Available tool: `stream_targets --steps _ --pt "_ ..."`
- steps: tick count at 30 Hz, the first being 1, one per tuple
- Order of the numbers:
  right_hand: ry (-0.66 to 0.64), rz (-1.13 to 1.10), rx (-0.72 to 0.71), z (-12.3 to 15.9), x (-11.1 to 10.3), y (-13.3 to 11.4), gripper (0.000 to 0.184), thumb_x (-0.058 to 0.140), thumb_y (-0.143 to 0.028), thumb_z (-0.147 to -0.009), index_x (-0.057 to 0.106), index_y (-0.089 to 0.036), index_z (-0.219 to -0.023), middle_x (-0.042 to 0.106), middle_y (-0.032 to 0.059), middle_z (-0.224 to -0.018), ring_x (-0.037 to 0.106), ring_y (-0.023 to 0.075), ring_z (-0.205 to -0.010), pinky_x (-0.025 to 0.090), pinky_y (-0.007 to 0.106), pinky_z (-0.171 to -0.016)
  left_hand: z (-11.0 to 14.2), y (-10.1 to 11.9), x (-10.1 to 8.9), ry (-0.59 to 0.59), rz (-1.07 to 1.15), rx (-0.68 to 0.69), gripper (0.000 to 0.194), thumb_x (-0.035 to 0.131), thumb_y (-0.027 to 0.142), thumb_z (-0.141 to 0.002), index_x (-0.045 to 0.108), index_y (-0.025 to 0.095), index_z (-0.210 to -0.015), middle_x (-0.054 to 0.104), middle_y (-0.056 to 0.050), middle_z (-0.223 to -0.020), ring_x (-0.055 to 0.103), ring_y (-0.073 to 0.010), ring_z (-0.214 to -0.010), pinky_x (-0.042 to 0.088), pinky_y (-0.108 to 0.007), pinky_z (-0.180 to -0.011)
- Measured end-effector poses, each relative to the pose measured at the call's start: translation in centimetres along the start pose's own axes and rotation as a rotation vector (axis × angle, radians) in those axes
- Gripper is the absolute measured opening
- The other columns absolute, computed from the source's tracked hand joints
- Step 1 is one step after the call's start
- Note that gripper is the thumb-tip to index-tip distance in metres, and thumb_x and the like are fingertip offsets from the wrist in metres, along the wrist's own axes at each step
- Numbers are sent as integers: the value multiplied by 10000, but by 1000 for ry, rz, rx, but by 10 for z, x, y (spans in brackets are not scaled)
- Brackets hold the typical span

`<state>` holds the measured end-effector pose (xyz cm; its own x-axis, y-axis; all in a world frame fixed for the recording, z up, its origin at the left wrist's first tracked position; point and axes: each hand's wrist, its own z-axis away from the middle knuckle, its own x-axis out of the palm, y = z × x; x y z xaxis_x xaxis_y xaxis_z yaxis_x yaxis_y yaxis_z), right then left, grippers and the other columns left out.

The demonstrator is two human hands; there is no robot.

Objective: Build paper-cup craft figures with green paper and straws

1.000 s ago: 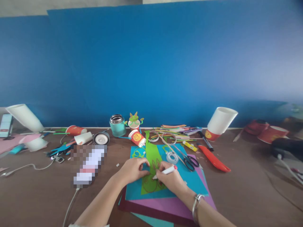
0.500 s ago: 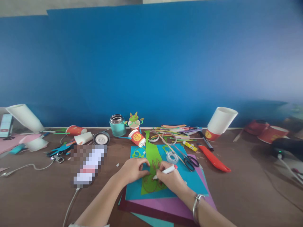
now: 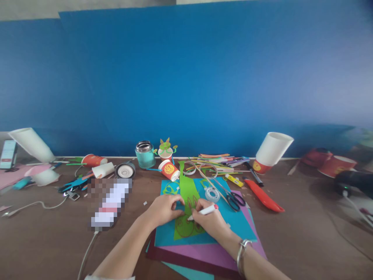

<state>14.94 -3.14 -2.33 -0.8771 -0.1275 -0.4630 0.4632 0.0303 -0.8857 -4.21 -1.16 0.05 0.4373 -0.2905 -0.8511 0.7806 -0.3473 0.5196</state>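
Observation:
My right hand (image 3: 207, 221) is closed around a white marker with a red end (image 3: 207, 209); its tip meets a green sheet of paper (image 3: 189, 187). Red outlines of rounded shapes and pointed ears are drawn on the green paper, partly covered by my right hand. My left hand (image 3: 164, 210) lies at the paper's left edge, thumb and forefinger apart, holding nothing. Under the green paper is a blue sheet (image 3: 166, 239) on top of purple sheets (image 3: 201, 252). Scissors with dark handles (image 3: 234, 201) and a roll of clear tape (image 3: 212, 194) lie just beyond my right hand.
Behind the papers stand a teal flask (image 3: 145, 155), a paper cup with a green cat figure (image 3: 165, 149) and a tipped red cup (image 3: 169, 170). A glue stick (image 3: 234, 180) and a red cutter (image 3: 264, 195) lie right; a phone (image 3: 112, 204) with a cable lies left.
The marker tip has shifted very slightly on the green paper. My left hand stays in place, and the things around have not moved.

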Motion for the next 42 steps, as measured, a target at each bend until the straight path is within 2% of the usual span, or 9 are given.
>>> stream_targets --steps 6,14,21,27,33,37,42 --pt "0 -8 21 1 -1 -2 193 531 -239 -671 393 -222 -536 484 -64 -437 470 98 -412 304 190 -375 0 0 0 2 -4 -1 229 645 359 -757 635 281 -973 610 54 -662 554 -135 -611 314 -208 -547" --pt "-9 -149 -10 -4 -5 4 224 505 -312 -732 390 -226 -560 535 -44 -437 468 107 -432 341 204 -427 1 1 0 10 -6 -3 236 650 380 -755 645 286 -971 604 47 -661 558 -140 -613 304 -211 -536" --pt "75 -18 -124 -3 -6 1 168 538 -216 -658 410 -210 -549 451 -55 -502 420 95 -486 306 205 -449 1 2 0 21 -1 -10 242 649 393 -758 649 273 -968 600 44 -647 557 -139 -605 308 -210 -535" --pt "13 -207 -32 0 -3 -2 295 545 -383 -735 356 -235 -562 364 -82 -411 380 96 -394 279 211 -387 1 3 0 50 -4 -5 206 644 372 -762 657 277 -944 586 47 -638 547 -137 -602 296 -210 -542" --pt "88 -44 -95 -1 -4 0 212 528 -270 -667 366 -225 -539 375 -71 -470 366 91 -444 270 210 -415 1 3 0 54 6 7 198 645 377 -765 652 274 -934 557 56 -606 530 -131 -578 295 -207 -534" --pt "63 22 -76 -2 -3 2 194 498 -275 -676 365 -223 -544 406 -61 -482 392 96 -456 286 210 -424 1 1 1 55 12 9 191 651 368 -764 647 279 -932 543 64 -599 528 -124 -573 292 -203 -528" --pt "33 1 -47 -1 -2 1 194 499 -273 -683 362 -226 -553 409 -66 -471 432 99 -444 296 203 -411 1 1 2 60 12 9 190 659 361 -758 647 279 -928 541 64 -598 531 -125 -577 287 -202 -526"
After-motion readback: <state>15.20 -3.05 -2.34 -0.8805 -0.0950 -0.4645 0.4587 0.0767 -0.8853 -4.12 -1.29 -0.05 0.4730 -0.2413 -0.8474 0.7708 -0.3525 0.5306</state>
